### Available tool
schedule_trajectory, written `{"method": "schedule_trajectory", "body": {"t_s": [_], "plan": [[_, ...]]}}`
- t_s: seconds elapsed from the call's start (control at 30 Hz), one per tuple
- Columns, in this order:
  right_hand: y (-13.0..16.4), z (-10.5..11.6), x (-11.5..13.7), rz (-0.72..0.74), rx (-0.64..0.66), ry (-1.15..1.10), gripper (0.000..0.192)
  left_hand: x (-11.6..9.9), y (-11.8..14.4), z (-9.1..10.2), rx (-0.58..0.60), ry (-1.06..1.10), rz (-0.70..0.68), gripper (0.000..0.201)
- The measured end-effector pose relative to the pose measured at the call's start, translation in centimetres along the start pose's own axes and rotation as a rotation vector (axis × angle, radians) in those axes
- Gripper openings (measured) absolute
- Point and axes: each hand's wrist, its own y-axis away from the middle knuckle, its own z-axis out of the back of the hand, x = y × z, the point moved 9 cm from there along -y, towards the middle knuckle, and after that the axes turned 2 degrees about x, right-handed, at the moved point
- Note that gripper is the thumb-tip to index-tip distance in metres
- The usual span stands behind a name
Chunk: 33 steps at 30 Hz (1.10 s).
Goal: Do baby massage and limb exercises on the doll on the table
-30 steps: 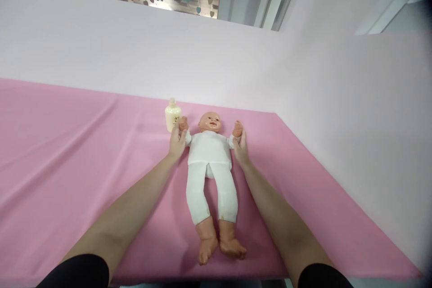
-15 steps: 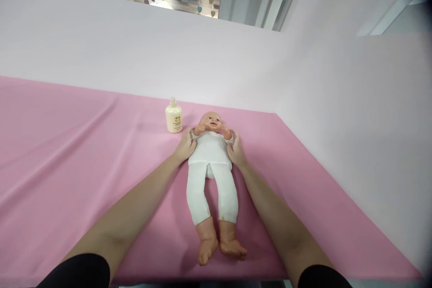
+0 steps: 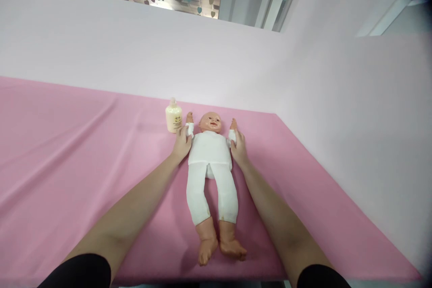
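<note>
a pale pink partition wall [image 3: 135,54] rises behind and along the right of the pink-clothed surface [image 3: 67,153], meeting it in a straight line at the back and a slanting one on the right; above the wall a strip of ceiling with lights and heart shapes shows. the surface lies wide and bare to the left, with a narrower band of cloth on the right before the wall, and its near edge runs along the bottom of the view.

the baby doll [image 3: 211,162] lies on its back in the middle of the cloth, head toward the wall, feet toward the person, in a white top and white leggings. its two arms point up beside the head. the left hand [image 3: 181,144] is wrapped around the doll's arm on that side at the white cuff, and the right hand [image 3: 239,146] grips the other arm the same way; how the fingers close underneath is hidden. both forearms reach in from black sleeves cut off at the bottom edge.

a small cream bottle [image 3: 173,117] stands upright just beside the left hand and the doll's raised fist, near the back wall. its label carries dark print too small to read.
</note>
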Motion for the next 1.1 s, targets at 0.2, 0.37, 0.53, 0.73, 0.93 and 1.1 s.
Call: {"method": "schedule_trajectory", "body": {"t_s": [0.2, 0.37, 0.53, 0.73, 0.93, 1.1], "plan": [[0.0, -1.0, -2.2, -0.057, 0.041, 0.04, 0.054, 2.1, -0.1, -0.9, 0.087, -0.143, 0.157, 0.051], [-0.1, -1.1, -3.3, -0.138, 0.069, 0.089, 0.054, 2.5, -0.2, -1.0, 0.115, -0.213, 0.176, 0.049], [-0.2, -0.8, -4.0, -0.214, 0.066, 0.075, 0.05, 3.0, -0.3, -0.7, 0.08, -0.197, 0.198, 0.047], [0.0, -0.8, -3.6, -0.243, 0.089, -0.01, 0.053, 2.8, -0.4, -0.3, 0.038, -0.042, 0.136, 0.043], [0.1, 0.5, -2.5, -0.207, -0.074, -0.19, 0.068, 0.8, -0.2, 0.4, -0.003, 0.144, 0.067, 0.062], [0.1, 1.4, -0.6, -0.126, -0.15, -0.23, 0.081, -1.7, 0.3, 1.2, -0.071, 0.192, -0.066, 0.075]]}}
